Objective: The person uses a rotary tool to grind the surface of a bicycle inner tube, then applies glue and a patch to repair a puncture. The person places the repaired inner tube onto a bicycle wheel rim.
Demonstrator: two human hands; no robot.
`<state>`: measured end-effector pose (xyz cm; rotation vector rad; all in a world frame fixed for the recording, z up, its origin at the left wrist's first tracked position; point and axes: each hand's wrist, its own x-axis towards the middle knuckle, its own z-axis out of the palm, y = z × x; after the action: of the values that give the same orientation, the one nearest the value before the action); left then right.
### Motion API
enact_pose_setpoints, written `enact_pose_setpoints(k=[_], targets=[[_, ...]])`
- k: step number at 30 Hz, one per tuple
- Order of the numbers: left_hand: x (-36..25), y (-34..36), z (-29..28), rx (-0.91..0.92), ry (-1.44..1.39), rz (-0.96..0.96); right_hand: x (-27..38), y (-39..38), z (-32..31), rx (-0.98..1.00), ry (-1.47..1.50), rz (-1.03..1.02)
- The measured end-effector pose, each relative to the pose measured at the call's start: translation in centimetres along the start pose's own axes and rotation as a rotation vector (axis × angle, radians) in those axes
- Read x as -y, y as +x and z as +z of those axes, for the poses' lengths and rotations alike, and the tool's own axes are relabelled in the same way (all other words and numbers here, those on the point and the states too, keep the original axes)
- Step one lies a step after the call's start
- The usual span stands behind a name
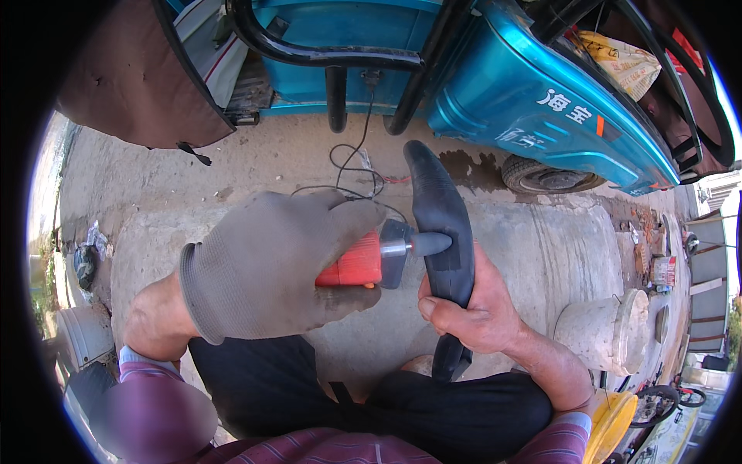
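Note:
My left hand (pixel 270 259), in a grey work glove, is closed around a red electric die grinder (pixel 357 263). The grinder's grey cone-shaped bit (pixel 430 244) points right and meets the side of a long, black, curved piece (pixel 440 197), horn-like in shape. That piece stands roughly upright in the picture, with a narrow rounded upper end. My bare right hand (pixel 485 309) grips its lower half, thumb across the front and the other fingers mostly hidden behind. Above my lap, both hands are close together.
A black cable (pixel 363 151) loops over the concrete floor (pixel 325 162) toward a blue three-wheeled vehicle (pixel 533 85) ahead. White bucket (pixel 595 336) and yellow bucket (pixel 610 425) stand at my right; another white bucket (pixel 83 336) is at my left. A brown cover (pixel 147 77) hangs upper left.

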<state>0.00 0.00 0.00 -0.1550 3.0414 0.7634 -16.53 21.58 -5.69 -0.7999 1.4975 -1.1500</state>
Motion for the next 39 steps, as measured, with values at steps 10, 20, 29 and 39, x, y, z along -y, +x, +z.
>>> enact_pose_setpoints(k=[10, 20, 29, 39], targets=[[-0.06, -0.01, 0.16, -0.047, -0.02, 0.008, 0.03, 0.01, -0.09, -0.009, 0.005, -0.009], [-0.18, 0.0, 0.43, 0.041, -0.02, -0.003, -0.13, 0.05, -0.15, -0.015, 0.005, 0.01], [-0.17, -0.01, 0.37, 0.014, 0.0, 0.031, -0.02, 0.07, -0.12, -0.009, 0.032, 0.008], [-0.34, 0.18, 0.29, 0.041, -0.017, -0.009, -0.21, 0.16, -0.27, -0.016, 0.018, 0.004]])
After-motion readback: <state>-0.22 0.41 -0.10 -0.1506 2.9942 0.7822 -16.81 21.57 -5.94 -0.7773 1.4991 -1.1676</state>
